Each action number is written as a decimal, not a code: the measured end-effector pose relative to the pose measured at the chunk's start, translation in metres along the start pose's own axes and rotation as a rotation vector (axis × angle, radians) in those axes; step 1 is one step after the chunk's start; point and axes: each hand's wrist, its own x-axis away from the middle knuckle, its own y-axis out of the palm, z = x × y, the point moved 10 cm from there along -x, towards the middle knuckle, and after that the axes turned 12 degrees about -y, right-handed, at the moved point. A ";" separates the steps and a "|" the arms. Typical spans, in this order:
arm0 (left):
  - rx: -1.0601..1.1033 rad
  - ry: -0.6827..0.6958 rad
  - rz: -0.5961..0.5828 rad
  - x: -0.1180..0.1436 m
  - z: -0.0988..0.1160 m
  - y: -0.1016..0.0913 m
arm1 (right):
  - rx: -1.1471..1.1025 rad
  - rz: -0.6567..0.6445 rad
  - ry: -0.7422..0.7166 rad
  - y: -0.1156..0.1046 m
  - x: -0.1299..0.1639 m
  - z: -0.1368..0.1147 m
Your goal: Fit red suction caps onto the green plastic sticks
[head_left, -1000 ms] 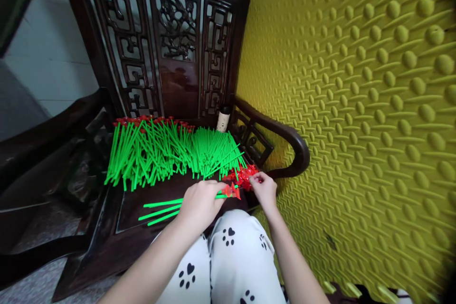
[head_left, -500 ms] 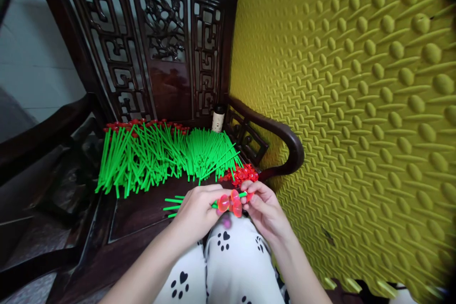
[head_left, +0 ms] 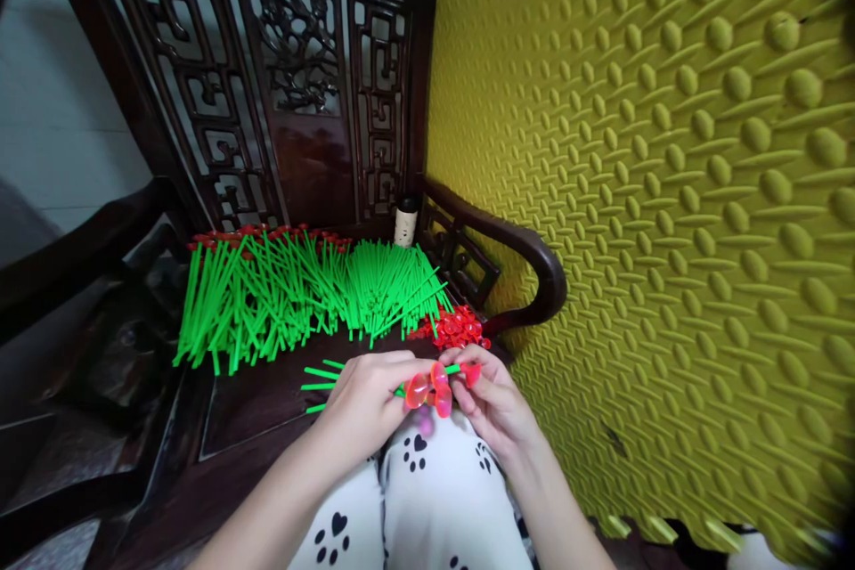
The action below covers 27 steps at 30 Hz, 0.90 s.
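Over our lap, our left hand (head_left: 366,401) grips a bundle of thin green plastic sticks (head_left: 319,374), long axis level, red translucent caps (head_left: 427,389) pointing right. Our right hand (head_left: 492,396) pinches one red cap (head_left: 471,371) at a stick's tip.

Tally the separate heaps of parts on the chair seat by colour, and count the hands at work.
Green stick heaps: 1
Red cap heaps: 1
Hands, left hand and right hand: 2
Total: 4
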 end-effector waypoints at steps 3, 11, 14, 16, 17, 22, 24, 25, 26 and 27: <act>0.029 0.020 0.001 -0.001 0.001 0.000 | 0.018 0.017 -0.028 -0.005 0.000 0.001; -0.107 0.003 -0.057 0.001 0.002 0.007 | -0.066 0.031 -0.018 -0.004 0.002 0.005; -0.170 0.017 -0.049 0.003 0.005 0.007 | -0.083 0.007 0.058 0.001 0.005 0.008; -0.219 0.029 -0.038 0.004 0.006 0.008 | -0.107 -0.001 0.103 0.004 0.007 0.008; -0.243 0.036 -0.037 0.004 0.007 0.008 | -0.127 -0.010 0.119 0.006 0.007 0.007; -0.352 0.097 -0.029 0.009 0.012 0.013 | -0.227 -0.072 0.202 0.018 0.007 0.003; -0.374 0.127 0.005 0.011 0.015 0.012 | -0.271 -0.053 0.233 0.018 0.006 0.004; -0.374 0.138 0.018 0.012 0.016 0.011 | -0.292 -0.041 0.246 0.018 0.006 0.004; -0.369 0.149 0.028 0.013 0.018 0.011 | -0.310 -0.032 0.259 0.018 0.007 0.005; -0.364 0.161 0.034 0.014 0.019 0.010 | -0.324 -0.027 0.273 0.018 0.007 0.006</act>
